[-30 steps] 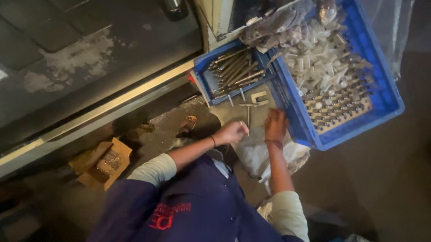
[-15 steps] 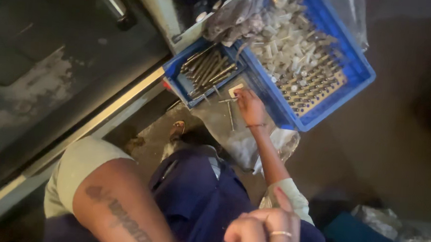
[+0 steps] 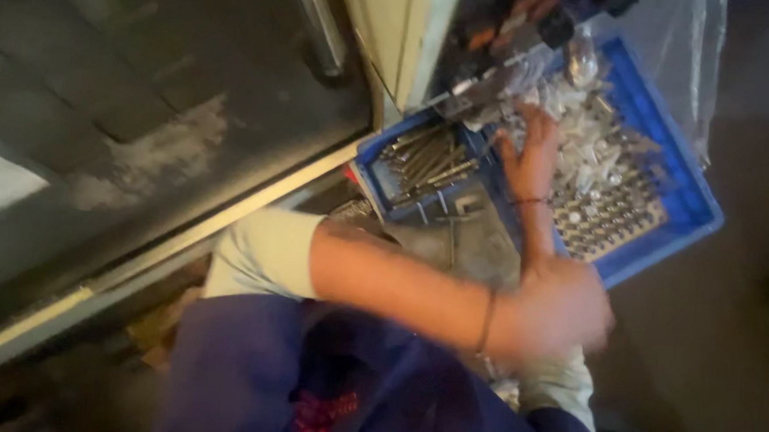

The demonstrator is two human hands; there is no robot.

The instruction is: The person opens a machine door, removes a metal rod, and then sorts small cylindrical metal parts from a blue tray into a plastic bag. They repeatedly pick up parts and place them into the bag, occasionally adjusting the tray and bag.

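While the person looks down from above, a blue crate sits on the floor, full of small shiny metal parts. The parts nearest the person stand in neat rows, and those at the far end of the crate lie in a loose heap. Just beside this crate, touching its side, is a smaller blue tray with long metal rods lying side by side in it. The right hand reaches into the crate. Its fingers are spread, and they rest on the loose parts at the far end of the crate. I cannot tell if it grips one. The left hand is near the crate's closest edge, crossed over the right forearm. It is very blurry, so I cannot tell if it is spread or closed, or if it holds anything. A clear plastic bag hangs over the far end of the crate and hides some of the parts there. A pale post stands beyond the tray and covers its far corner. The person's dark blue clothes hide the floor in front of the crate.
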